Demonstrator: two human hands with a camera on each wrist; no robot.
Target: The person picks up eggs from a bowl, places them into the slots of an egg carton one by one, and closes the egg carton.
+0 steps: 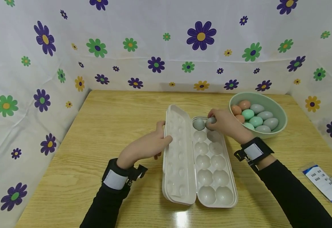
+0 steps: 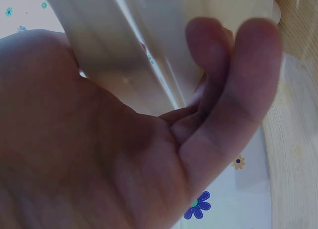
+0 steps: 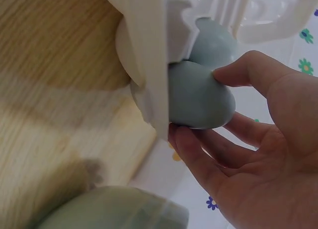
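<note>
A white plastic egg carton (image 1: pixel 235 193) lies open on the table, its lid (image 1: pixel 175 171) raised on the left side. My left hand (image 1: pixel 144 145) grips the lid's left edge, thumb over the rim and fingers behind it. At the far end of the carton, my right hand (image 1: pixel 230 123) pinches a grey-blue egg (image 3: pixel 201 97) between thumb and fingers, at the far right cup. Another grey-blue egg (image 1: pixel 198 124) sits in the far left cup beside it. The cups nearer me hold no eggs.
Right of the carton stands a pale green bowl (image 1: pixel 283 122) holding several brown, mint green and grey eggs. A badge card (image 1: pixel 324 183) lies at the table's right side. Flower-patterned cloth (image 1: pixel 169 47) hangs behind and beside the wooden table (image 1: pixel 97 126).
</note>
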